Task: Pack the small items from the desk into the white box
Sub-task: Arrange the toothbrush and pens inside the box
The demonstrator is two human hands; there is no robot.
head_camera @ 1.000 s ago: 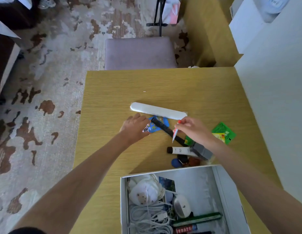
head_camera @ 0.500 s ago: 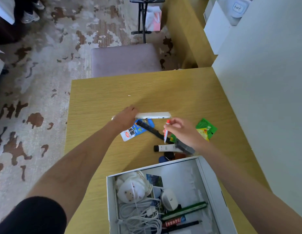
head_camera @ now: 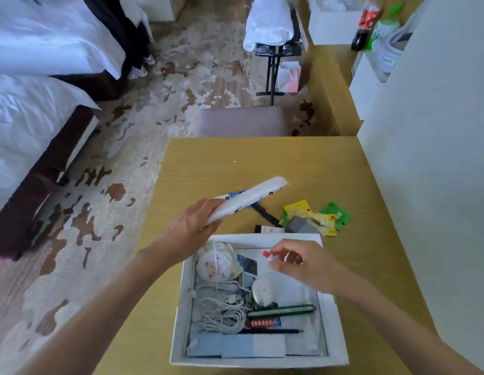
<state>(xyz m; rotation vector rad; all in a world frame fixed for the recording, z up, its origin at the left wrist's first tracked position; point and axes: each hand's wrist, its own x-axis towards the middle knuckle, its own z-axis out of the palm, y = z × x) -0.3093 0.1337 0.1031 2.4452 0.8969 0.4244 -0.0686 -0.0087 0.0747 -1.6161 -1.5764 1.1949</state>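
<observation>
Left hand (head_camera: 189, 231) grips the white stick (head_camera: 249, 198), now lifted; right hand (head_camera: 303, 263) has brought its pinched pen (head_camera: 266, 254) over the box (head_camera: 262, 236), so both are nearly packed.

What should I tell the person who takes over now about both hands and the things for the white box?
Left hand grips the long white bar, raised over the desk.
Right hand pinches a small red-capped item over the white box.
Done: cables and green pen lie in the box.
Left: both held items, then the black comb, tube, sachets, grey block and blue packet on the desk.
</observation>
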